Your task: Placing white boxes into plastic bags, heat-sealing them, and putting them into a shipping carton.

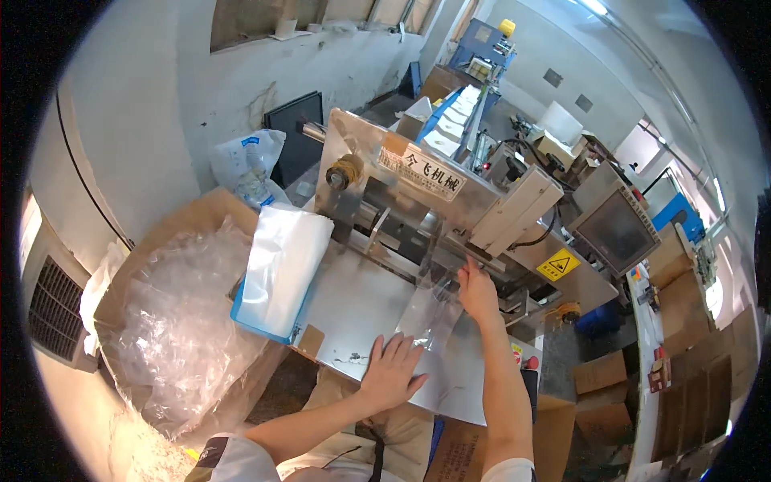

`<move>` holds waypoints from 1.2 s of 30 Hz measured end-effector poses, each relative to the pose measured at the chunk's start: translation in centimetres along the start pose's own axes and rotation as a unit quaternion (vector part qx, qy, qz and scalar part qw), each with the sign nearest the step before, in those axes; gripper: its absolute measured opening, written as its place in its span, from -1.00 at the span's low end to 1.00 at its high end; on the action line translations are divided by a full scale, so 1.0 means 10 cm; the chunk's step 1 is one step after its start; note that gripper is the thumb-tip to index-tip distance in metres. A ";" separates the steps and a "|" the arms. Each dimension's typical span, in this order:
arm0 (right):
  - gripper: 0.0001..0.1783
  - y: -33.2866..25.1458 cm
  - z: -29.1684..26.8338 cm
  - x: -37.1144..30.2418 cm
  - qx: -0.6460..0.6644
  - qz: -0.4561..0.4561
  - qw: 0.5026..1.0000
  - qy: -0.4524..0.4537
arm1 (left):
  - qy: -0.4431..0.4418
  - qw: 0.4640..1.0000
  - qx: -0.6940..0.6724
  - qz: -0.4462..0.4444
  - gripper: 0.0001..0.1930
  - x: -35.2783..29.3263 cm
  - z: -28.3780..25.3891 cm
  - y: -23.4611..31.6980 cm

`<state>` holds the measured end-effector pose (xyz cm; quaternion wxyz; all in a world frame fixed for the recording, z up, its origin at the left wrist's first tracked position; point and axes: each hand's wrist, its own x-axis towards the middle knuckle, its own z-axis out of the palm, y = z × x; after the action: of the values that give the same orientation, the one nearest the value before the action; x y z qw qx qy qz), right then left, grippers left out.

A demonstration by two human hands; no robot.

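My left hand (392, 371) lies flat with fingers spread on the light metal worktable (349, 297), by the lower end of a clear plastic bag (440, 316). My right hand (477, 291) reaches to the front of a metal machine (377, 205). Its index finger points at the machine's opening while the other fingers curl at the bag's upper right edge; their tips are partly hidden. The bag stretches from the machine's slot toward my left hand. Left of it, a stack of clear bags (285, 257) rests in a blue tray (265, 323).
A large carton (120, 313) heaped with clear plastic stands at the left. A tilted screen (616, 229) and a yellow warning sign (558, 263) are on the machine's right side. Behind it runs a conveyor (454, 124) bearing white items. Cardboard boxes (602, 373) stand at the right.
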<state>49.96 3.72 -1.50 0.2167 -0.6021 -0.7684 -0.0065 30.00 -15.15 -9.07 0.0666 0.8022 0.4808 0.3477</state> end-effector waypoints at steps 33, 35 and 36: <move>-0.20 -0.51 -0.19 -1.66 0.474 0.283 0.834 0.005 | 0.046 0.860 -0.396 -0.318 -0.22 0.53 -0.05 -0.06; -0.20 -0.50 -0.07 -1.66 0.484 0.288 0.826 0.002 | 0.031 0.851 -0.415 -0.319 -0.22 0.57 -0.06 -0.03; -0.20 -0.50 0.01 -1.63 0.493 0.287 0.821 0.013 | 0.030 0.852 -0.414 -0.318 -0.22 0.57 -0.03 -0.02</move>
<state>48.27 -12.66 -5.92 0.4863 -0.6082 -0.4588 0.4278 31.34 -10.46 -6.06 0.4849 0.4930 0.5229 0.4984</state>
